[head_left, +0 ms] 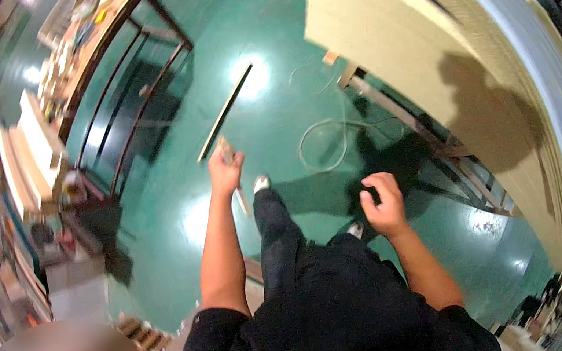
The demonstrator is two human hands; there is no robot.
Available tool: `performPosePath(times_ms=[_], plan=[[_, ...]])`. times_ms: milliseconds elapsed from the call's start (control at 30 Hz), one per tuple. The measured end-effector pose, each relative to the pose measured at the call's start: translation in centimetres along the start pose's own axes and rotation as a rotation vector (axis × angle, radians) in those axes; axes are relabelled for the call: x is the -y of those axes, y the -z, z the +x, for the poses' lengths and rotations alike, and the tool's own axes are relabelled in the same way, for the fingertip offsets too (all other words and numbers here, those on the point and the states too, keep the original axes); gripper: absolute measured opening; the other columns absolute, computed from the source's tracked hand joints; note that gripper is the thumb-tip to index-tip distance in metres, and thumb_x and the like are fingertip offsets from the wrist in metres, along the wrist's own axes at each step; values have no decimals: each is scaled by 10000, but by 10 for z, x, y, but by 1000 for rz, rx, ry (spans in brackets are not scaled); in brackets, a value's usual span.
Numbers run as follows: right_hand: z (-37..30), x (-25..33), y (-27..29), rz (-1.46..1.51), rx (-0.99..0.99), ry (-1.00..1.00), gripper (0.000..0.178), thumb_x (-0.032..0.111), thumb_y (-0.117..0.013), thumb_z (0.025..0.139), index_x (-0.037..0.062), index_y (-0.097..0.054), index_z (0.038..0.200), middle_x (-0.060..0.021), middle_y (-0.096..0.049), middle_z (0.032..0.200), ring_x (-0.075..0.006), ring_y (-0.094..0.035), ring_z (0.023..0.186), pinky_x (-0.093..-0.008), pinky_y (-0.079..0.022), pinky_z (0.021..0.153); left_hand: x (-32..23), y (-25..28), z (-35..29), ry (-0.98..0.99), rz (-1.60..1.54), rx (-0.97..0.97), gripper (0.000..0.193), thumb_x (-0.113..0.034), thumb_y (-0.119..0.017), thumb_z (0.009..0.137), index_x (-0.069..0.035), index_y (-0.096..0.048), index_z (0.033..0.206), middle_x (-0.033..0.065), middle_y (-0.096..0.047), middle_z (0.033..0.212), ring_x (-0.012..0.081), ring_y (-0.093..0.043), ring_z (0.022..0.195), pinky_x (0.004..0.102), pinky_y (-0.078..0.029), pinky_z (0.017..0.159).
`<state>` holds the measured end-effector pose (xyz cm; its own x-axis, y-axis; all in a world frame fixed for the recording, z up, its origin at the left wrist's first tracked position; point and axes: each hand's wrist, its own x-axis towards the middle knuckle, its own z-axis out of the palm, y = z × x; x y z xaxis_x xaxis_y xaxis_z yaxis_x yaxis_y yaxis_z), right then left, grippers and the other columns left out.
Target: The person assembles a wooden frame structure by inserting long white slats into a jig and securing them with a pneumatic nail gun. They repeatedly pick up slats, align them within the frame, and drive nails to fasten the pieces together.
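Observation:
My left hand (225,173) is closed around a pale wooden strip (244,202), whose lower end sticks out below the fist beside my leg. The part inside the fingers is hidden. Just beyond that hand a longer, thin strip (226,112) runs at a slant and appears to lie on the green floor. My right hand (384,204) hangs over the floor on the right, its fingers loosely curled and the thumb apart. Nothing shows in it.
A tall stack of large pale boards (407,43) rests on a wooden support (400,107) at right. A workbench (88,44) with wood pieces and tools stands at far left, boards (26,162) beside it. A pale hose or cable (328,167) loops on the floor.

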<state>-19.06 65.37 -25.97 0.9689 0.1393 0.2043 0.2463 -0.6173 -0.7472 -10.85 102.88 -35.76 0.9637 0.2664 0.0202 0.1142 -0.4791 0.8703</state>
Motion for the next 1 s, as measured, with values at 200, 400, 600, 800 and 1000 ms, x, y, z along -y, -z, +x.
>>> performPosePath(times_ms=[200, 400, 600, 800, 1000], plan=[[-60, -60, -133, 144, 577, -93, 198, 139, -671, 838, 27, -641, 999, -146, -657, 958, -329, -642, 927, -424, -518, 844, 68, 3, -50, 204, -232, 45, 287, -293, -695, 900, -40, -584, 979, -12, -553, 802, 112, -496, 762, 304, -455, 713], [-67, -105, -248, -54, 1071, -278, 258, 205, -680, 844, 22, -616, 1015, -168, -658, 882, -337, -671, 855, -428, -527, 759, 247, 30, -33, 492, -316, 8, 339, -290, -615, 925, -3, -590, 1104, 83, -640, 893, 152, -579, 871, 339, -481, 811], [-22, -201, -424, -275, 1404, -471, 332, 245, -679, 834, 44, -631, 1093, -192, -694, 1021, -368, -685, 918, -463, -536, 819, 427, 19, 13, 616, -104, -182, 416, -293, -635, 921, 3, -547, 1199, 196, -691, 968, 326, -679, 928, 410, -509, 839], [149, -294, -749, -924, 1899, -203, 591, 255, -600, 888, 109, -469, 1445, -205, -557, 1402, -373, -555, 1268, -487, -475, 1026, 571, 35, -8, 782, -285, -238, 358, -255, -618, 964, 18, -487, 1154, 120, -625, 921, 229, -608, 875, 375, -488, 792], [251, -347, -1045, -257, 1056, -518, 898, 373, -641, 890, 209, -106, 1592, -277, -504, 1436, -443, -501, 1314, -466, -377, 1123, 593, 46, -81, 1019, -266, -518, 318, -170, -531, 995, -6, -431, 1248, 87, -526, 1064, 188, -502, 971, 352, -436, 911]])
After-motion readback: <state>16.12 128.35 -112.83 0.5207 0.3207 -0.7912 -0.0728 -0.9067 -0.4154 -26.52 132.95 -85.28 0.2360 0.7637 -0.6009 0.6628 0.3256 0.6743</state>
